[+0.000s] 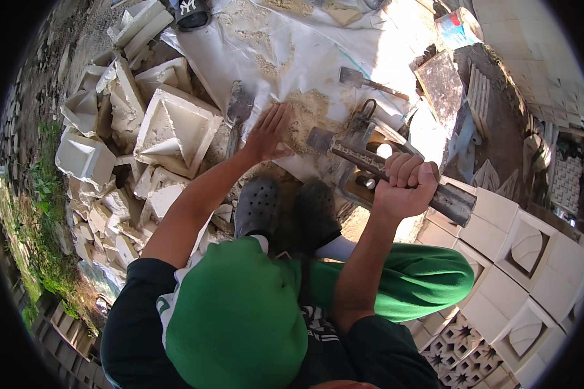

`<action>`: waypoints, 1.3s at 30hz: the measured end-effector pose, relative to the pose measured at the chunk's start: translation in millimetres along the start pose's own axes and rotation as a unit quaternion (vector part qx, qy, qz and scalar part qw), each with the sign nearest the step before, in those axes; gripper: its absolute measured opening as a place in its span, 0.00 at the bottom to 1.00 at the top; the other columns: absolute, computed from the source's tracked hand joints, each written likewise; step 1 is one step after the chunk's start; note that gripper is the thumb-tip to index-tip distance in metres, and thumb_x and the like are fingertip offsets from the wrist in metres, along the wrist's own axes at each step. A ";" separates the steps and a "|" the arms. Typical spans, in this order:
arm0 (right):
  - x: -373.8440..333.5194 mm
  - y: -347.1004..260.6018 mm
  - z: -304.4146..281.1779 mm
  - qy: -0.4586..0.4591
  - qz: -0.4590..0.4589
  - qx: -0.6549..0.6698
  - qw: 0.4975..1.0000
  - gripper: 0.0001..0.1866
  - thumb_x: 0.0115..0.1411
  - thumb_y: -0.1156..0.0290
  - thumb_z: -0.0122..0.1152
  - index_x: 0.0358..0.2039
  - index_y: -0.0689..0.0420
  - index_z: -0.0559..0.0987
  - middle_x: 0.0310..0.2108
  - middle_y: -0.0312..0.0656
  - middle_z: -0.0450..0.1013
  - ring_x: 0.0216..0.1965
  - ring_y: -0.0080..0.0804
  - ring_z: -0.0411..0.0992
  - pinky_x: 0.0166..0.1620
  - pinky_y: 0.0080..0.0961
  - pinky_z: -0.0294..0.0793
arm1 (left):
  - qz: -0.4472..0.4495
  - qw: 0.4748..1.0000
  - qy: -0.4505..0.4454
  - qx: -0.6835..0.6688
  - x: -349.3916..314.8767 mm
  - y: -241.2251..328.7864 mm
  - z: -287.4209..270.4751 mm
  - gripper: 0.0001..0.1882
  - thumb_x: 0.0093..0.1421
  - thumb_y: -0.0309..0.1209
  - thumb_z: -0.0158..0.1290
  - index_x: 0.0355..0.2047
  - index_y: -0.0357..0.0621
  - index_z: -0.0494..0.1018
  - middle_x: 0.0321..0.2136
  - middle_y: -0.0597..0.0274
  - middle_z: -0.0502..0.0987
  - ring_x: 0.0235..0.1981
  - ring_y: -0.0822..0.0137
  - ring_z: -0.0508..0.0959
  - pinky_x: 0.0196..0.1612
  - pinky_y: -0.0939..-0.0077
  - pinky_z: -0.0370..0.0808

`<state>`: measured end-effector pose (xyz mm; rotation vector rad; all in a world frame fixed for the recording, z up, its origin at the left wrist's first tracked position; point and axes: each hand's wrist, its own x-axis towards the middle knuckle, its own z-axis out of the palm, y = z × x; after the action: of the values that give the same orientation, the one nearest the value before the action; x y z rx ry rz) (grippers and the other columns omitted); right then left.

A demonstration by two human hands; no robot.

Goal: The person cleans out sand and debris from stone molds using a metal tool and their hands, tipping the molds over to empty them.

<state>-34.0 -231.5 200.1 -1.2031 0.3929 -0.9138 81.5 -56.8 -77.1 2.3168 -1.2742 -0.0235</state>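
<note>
My right hand [405, 185] is closed round a long, dark metal bar-shaped tool [457, 204], its far end a square block dusted with sand. Beneath it lies a metal frame [360, 126] with round holes and a loop at its top; whether the tool touches it, I cannot tell. My left hand [269, 133], fingers stretched out and empty, is over the white sheet [227, 45] beside a patch of damp sand [308, 113]. Just left of that hand rests a trowel [240, 107] with a grey blade. A second trowel [370, 83] lies farther right on the sheet.
Broken cream cast blocks [175, 129] are heaped at the left. Patterned blocks [525, 253] stand stacked at the right. A bucket [459, 29], a board [440, 84] and a dark cap [193, 14] lie at the far side. My shoes [258, 204] are close below the sheet.
</note>
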 end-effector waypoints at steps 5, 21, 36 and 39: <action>-0.7 36.6 24.8 -0.077 0.038 0.018 0.996 0.16 0.57 0.73 0.41 0.14 0.50 0.54 0.09 0.32 0.50 0.11 0.21 0.46 0.19 0.23 0.52 | -0.015 1.000 0.025 -0.001 -2.7 -0.8 9.9 0.60 0.44 0.69 0.51 0.62 0.30 0.50 0.64 0.44 0.51 0.67 0.50 0.49 0.68 0.58 0.43; -1.4 61.2 41.2 -0.086 0.083 -0.039 0.992 0.15 0.56 0.76 0.45 0.16 0.52 0.55 0.10 0.31 0.50 0.12 0.20 0.46 0.19 0.21 0.51 | -0.083 0.995 -0.050 0.036 1.5 13.6 3.6 0.63 0.43 0.74 0.45 0.63 0.29 0.47 0.66 0.46 0.47 0.69 0.56 0.42 0.69 0.63 0.36; 3.2 87.2 40.5 -0.044 0.069 -0.038 0.996 0.15 0.57 0.76 0.43 0.15 0.52 0.55 0.10 0.30 0.50 0.12 0.19 0.46 0.18 0.20 0.50 | -0.122 0.991 -0.048 0.030 -4.8 17.8 3.2 0.62 0.46 0.69 0.49 0.64 0.28 0.43 0.66 0.43 0.44 0.69 0.53 0.40 0.69 0.60 0.36; 11.7 95.1 48.4 -0.008 0.126 -0.032 0.991 0.14 0.57 0.76 0.44 0.16 0.52 0.56 0.11 0.31 0.51 0.12 0.19 0.48 0.18 0.20 0.51 | -0.122 0.990 -0.055 0.043 -11.7 19.9 3.3 0.64 0.44 0.71 0.49 0.64 0.30 0.44 0.66 0.46 0.45 0.69 0.55 0.42 0.69 0.62 0.37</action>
<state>44.1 -203.5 132.1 -1.1868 0.5518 -0.6774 58.4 -57.7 -74.1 2.5648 -1.0525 -0.1855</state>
